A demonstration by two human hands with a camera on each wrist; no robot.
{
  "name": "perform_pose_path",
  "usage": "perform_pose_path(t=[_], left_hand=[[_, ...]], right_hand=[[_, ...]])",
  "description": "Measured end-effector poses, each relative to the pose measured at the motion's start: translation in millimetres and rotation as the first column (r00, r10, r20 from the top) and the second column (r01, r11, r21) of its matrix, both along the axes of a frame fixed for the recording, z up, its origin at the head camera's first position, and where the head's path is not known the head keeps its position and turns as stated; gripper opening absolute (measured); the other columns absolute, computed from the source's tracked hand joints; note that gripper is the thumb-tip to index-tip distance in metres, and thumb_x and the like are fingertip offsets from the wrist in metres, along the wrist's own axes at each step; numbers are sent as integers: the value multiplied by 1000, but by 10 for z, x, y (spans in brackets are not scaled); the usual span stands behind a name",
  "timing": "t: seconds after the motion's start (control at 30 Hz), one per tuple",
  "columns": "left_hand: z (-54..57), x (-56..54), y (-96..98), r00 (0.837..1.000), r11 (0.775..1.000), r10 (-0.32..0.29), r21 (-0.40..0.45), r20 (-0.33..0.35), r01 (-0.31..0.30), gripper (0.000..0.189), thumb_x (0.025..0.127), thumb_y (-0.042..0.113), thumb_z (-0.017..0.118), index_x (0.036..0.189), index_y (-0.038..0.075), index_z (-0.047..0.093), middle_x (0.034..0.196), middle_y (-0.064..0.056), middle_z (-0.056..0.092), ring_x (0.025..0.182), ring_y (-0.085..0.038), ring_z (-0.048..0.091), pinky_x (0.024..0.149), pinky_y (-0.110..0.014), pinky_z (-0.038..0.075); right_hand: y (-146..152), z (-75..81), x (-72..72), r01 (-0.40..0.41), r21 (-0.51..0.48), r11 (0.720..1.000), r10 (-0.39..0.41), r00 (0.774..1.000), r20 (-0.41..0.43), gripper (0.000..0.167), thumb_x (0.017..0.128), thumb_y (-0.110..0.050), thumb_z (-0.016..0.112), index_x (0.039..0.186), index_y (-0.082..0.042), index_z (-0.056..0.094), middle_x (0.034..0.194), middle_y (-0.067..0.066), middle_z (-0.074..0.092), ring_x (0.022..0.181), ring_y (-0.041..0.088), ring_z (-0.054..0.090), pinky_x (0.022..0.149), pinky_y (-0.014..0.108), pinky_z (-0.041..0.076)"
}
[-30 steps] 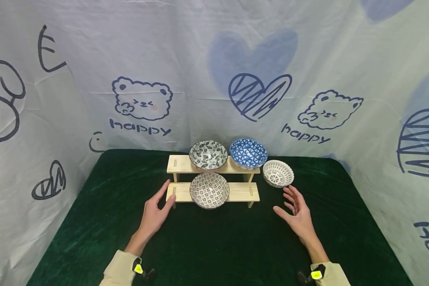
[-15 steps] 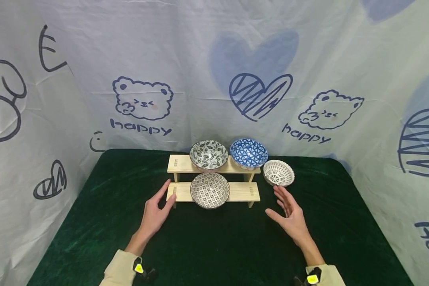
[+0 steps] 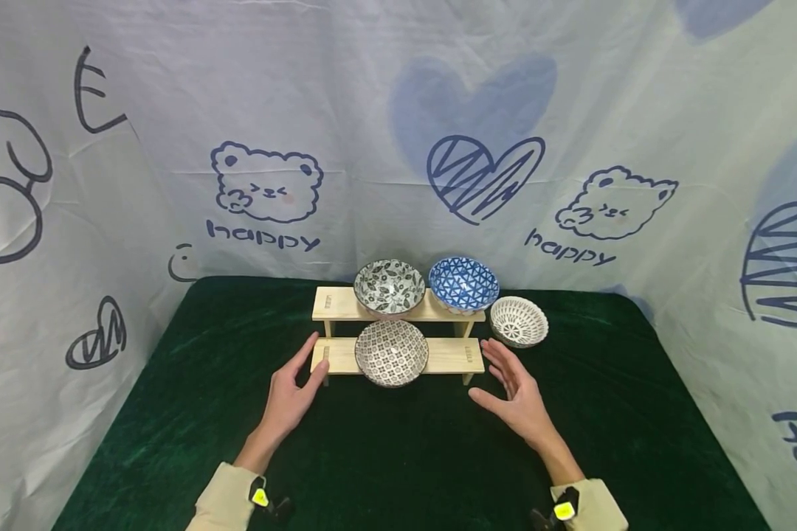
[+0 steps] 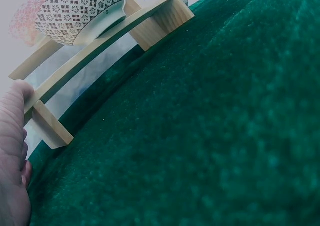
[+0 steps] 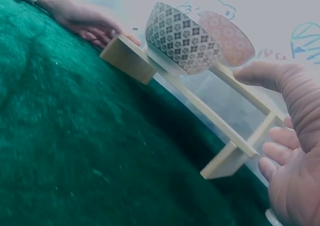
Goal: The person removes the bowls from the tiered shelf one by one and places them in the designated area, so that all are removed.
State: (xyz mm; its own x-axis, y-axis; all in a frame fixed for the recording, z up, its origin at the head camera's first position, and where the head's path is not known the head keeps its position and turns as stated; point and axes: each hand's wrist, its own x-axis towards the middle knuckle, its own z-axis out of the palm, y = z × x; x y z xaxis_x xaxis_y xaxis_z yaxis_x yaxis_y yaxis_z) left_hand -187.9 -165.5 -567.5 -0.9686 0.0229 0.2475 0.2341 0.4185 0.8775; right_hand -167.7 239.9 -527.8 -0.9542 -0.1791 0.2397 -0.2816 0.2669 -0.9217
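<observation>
My left hand (image 3: 291,394) is at the left end of the front wooden riser shelf (image 3: 452,355), thumb (image 4: 22,88) on the board and the other fingers beside its end, holding it. My right hand (image 3: 521,402) is by that shelf's right end, thumb and fingers spread apart with nothing between them. A brown-and-white patterned bowl (image 3: 392,353) sits mid-board on the front shelf. On the taller back shelf (image 3: 337,304) stand a black-and-white leaf-patterned bowl (image 3: 389,287) and, at its right end, a blue-and-white triangle-patterned bowl (image 3: 463,285).
A small white bowl with dark markings (image 3: 519,321) stands on the green cloth (image 3: 398,457), right of the shelves. White drapes (image 3: 372,133) with blue drawings enclose the back and sides of the table.
My right hand has moved left from in front of the small white bowl to the right end of the front shelf. My left hand, shelves and bowls have stayed put.
</observation>
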Motion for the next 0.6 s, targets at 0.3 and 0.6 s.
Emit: perform_pose_path(t=[0.3,0.6], left_hand=[[-7,-9,3,1000,1000,-3,-1,-3,3,61,106,36,62,160,14,43,163,-3,44,151,-28,41,124,-57,30],[0,0,3,1000,1000,1,1,-9,-1,61,106,35,63,160,16,44,163,-4,44,150,-27,41,124,-56,30]], right_hand=[[-134,89,-37,-12,39,999,14,999,-48,84,90,-5,81,161,-7,35,165,14,40,152,33,38,120,19,32],[-259,160,-96,-124,-21,992,123,991,-45,85,91,0,78,162,-8,32,165,15,40,151,36,39,120,31,38]])
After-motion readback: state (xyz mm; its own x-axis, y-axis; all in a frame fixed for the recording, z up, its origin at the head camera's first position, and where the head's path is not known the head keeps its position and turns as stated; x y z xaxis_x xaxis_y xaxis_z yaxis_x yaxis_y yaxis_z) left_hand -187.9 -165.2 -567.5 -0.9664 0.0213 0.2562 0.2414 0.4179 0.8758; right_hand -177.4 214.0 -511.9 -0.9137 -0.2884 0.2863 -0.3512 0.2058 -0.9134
